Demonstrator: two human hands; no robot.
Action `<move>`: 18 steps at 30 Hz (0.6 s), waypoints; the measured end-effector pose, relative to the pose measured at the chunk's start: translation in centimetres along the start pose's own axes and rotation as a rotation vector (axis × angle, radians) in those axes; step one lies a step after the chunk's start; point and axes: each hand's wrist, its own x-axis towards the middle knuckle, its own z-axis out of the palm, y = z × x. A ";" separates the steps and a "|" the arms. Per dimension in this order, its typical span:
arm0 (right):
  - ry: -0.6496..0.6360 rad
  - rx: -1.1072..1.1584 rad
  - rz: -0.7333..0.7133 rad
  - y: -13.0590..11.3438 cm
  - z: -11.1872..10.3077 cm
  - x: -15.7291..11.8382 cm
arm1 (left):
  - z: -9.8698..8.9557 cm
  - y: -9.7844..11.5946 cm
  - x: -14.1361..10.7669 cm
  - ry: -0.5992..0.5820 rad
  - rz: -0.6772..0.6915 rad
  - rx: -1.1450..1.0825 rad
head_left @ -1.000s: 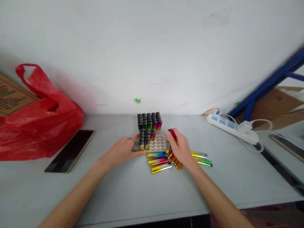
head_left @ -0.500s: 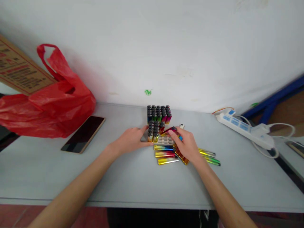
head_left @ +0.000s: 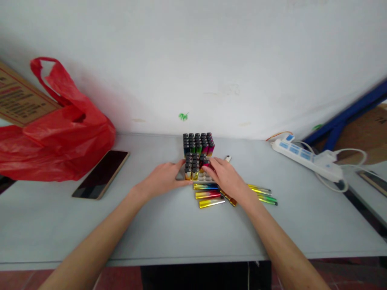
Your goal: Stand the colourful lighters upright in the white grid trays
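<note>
My left hand [head_left: 163,178] grips the left side of a pale tray with round-cornered slots [head_left: 205,177], thumb behind and fingers in front. Several black-topped lighters [head_left: 192,166] stand upright in the tray's left part. My right hand [head_left: 228,177] pinches a lighter with a dark pink body [head_left: 206,162] over the tray, beside the standing ones; its lower end is hidden. Behind the tray stands a tight block of upright lighters [head_left: 198,144]. Loose shiny lighters [head_left: 208,195] lie in front of the tray, and more lighters [head_left: 266,197] lie right of my right wrist.
A phone [head_left: 101,175] lies at the left beside a red plastic bag [head_left: 75,141] and a cardboard box [head_left: 24,98]. On the right, a white power strip [head_left: 305,159] with cables lies near a blue frame [head_left: 338,125]. The wall [head_left: 193,60] bounds the table's back.
My right hand has moved left over the tray, and the lighter in it has gone from slanted to about upright beside the standing ones. My left hand stays at the tray. The view has shifted slightly.
</note>
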 end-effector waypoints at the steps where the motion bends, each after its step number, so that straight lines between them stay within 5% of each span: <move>1: -0.009 0.028 -0.022 0.3 -0.1 -0.1 | 0.0 0.0 0.0 -0.003 -0.004 -0.006; 12: -0.073 -0.072 0.010 -0.6 0.0 0.3 | -0.5 0.3 0.0 -0.023 0.014 0.033; 18: 0.096 0.121 0.097 3.4 -2.6 -2.2 | -0.6 0.2 0.1 -0.037 -0.034 0.013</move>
